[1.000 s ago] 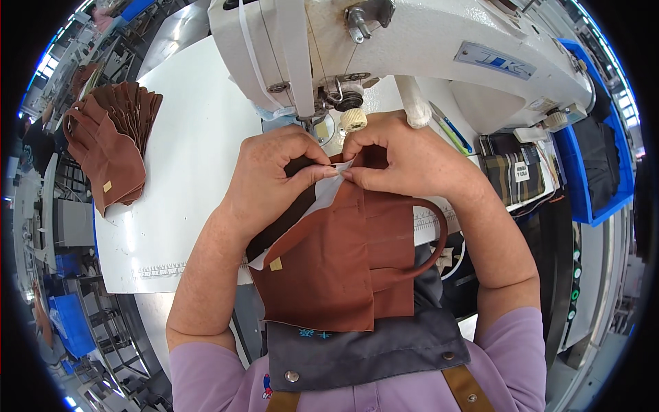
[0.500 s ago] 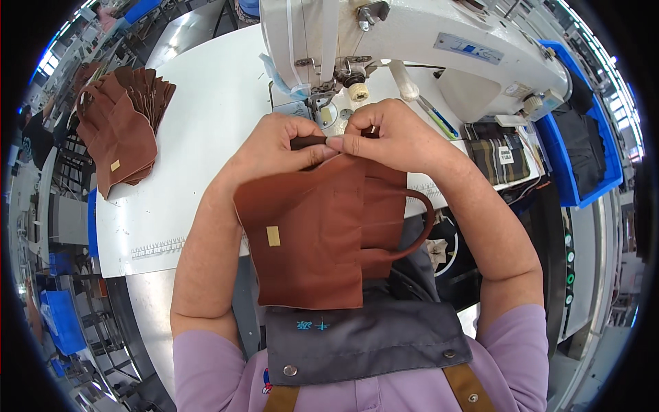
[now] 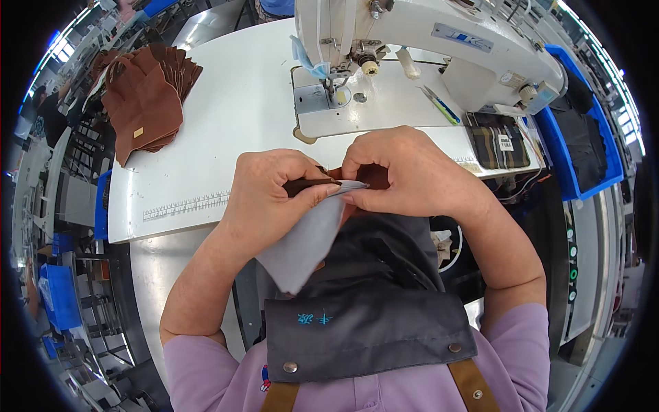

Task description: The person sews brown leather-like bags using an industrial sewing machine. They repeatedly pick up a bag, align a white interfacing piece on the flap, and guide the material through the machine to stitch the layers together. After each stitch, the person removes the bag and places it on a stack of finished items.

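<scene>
In front of the sewing machine, both hands pinch the top edge of a brown leather bag panel (image 3: 374,174), whose pale grey lining side (image 3: 305,242) hangs down below my fingers. My left hand (image 3: 271,185) has thumb and fingers closed on a dark brown folded edge. Close beside it, my right hand (image 3: 415,172) grips the same piece, thumb below and fingers curled above. Most of the brown outer face and the handle are hidden. Beyond the hands stands the white sewing machine (image 3: 405,41), its needle and presser foot apart from the panel.
A stack of brown leather panels (image 3: 144,103) lies at the table's far left. Tweezers (image 3: 439,104) and a dark striped fabric piece (image 3: 498,141) rest at the right. A blue bin (image 3: 580,189) holds dark material. A ruler strip (image 3: 185,204) runs along the table's front edge.
Both hands have drawn the panel back from the machine toward me. It has turned from its brown face, with the handle in sight, to show the grey lining.
</scene>
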